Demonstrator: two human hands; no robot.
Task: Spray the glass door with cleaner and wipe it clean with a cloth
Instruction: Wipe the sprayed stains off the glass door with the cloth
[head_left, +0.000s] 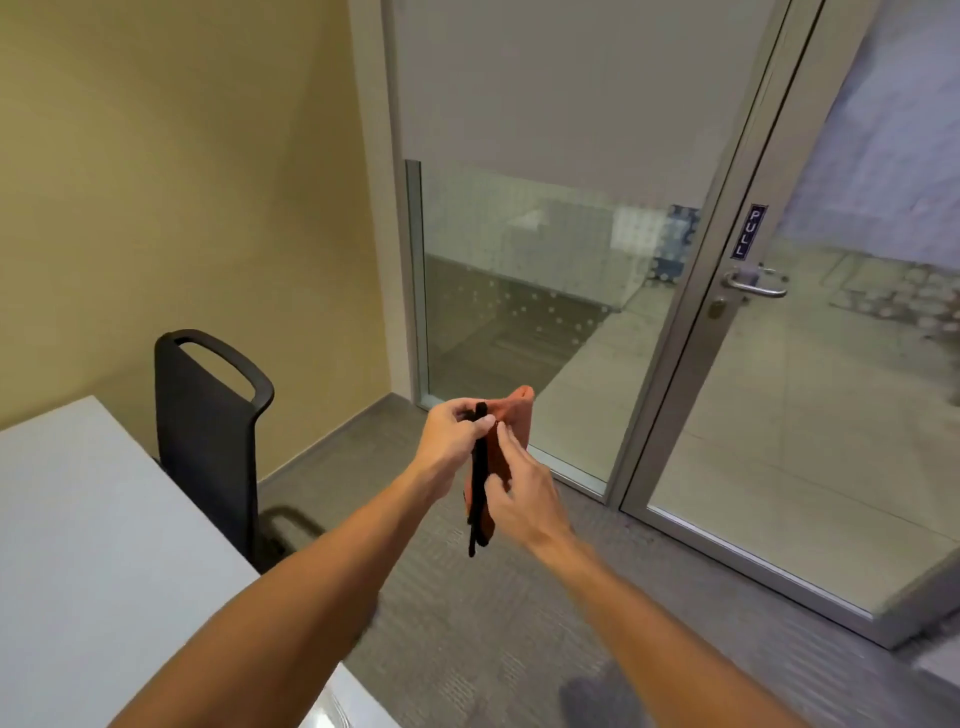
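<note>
Two hands hold an orange cloth (511, 441) and a black cloth (478, 483) mid-scene: left hand (452, 431) fingers pinch the top edge; right hand (519, 493) fingers close on it lower. Glass door (810, 415) stands far right, apparently unwiped; no sprayer visible.

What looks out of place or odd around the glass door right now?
Nothing is spilled, broken or askew. The glass door is shut and its handle level. The left hand and right hand hold an orange cloth with a black piece. No spray bottle shows.
</note>
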